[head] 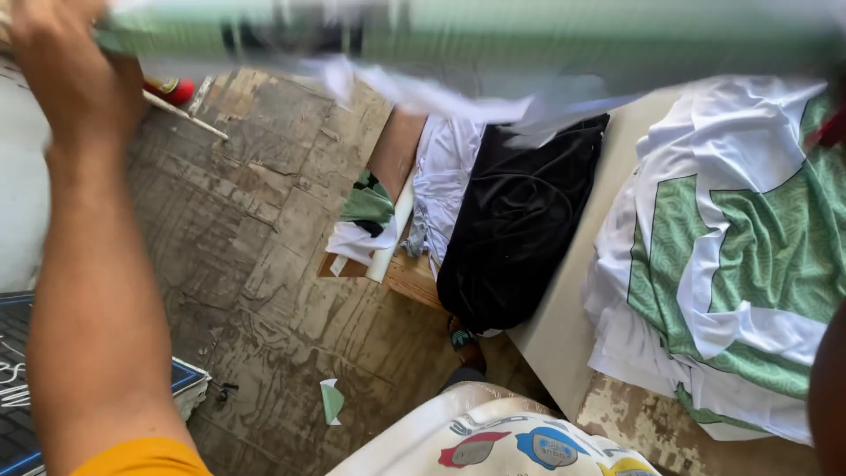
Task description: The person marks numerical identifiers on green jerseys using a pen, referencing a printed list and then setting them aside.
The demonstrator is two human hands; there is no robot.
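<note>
worn wooden floor lies below. left hand grips a blurred green-white fabric sheet raised overhead; right hand's state cannot be told. sheet might snag or slip onto the stacked jerseys on the surface.

Soft, even daylight; the top edge is motion-blurred, the floor stays sharp.

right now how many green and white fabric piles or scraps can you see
3: a big stack on the table at right, a small bundle on the wooden board, and a tiny scrap on the floor. More may be hidden under the black cloth.
</note>
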